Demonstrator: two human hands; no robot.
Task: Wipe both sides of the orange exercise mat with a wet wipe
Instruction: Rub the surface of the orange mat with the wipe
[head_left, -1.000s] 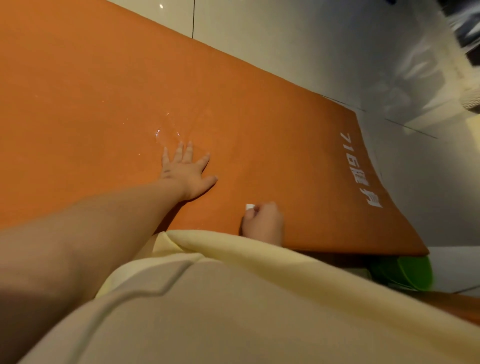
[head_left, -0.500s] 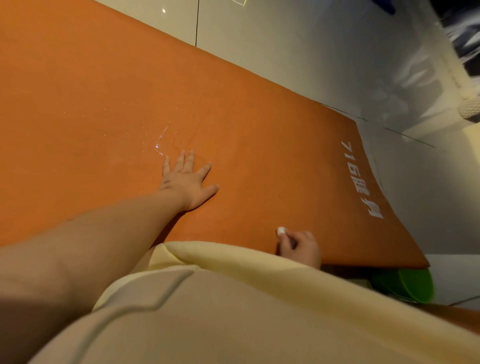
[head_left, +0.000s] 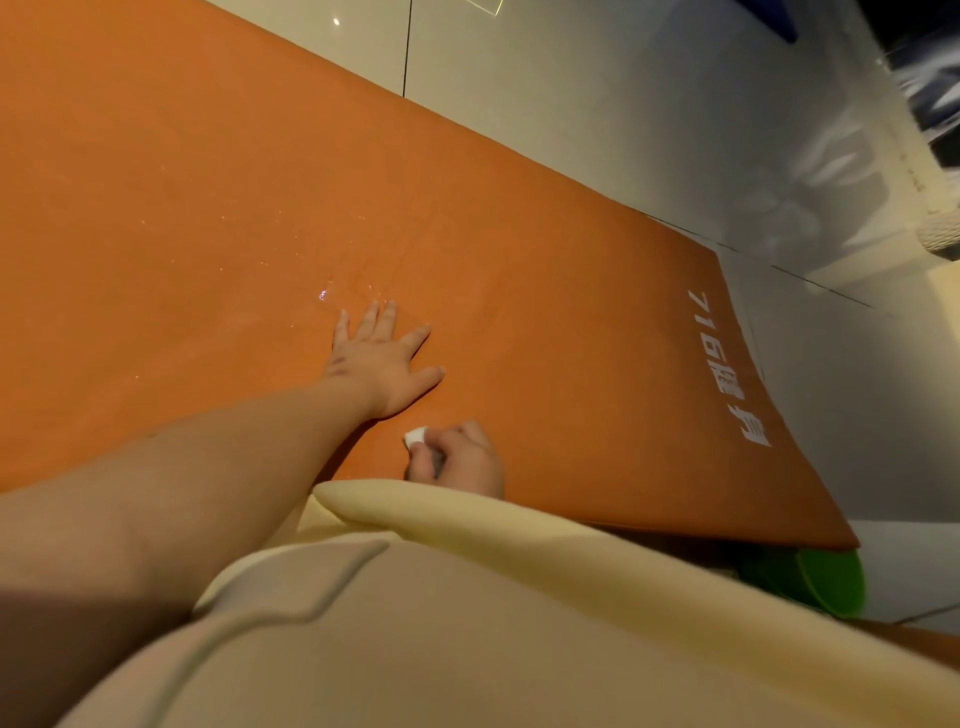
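Currently: mat (head_left: 545, 270) lies on floor (head_left: 571, 104); left hand (head_left: 382, 364) splayed, pressing it. Right hand (head_left: 460, 460), fingers clenched round wipe (head_left: 415, 436), near mat's edge. Risk: small wad misses patches; mat could slide if bracing eases.

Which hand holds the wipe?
The right hand, curled round the white wipe near the person's body. The left hand lies flat on the mat, fingers spread, and holds nothing.
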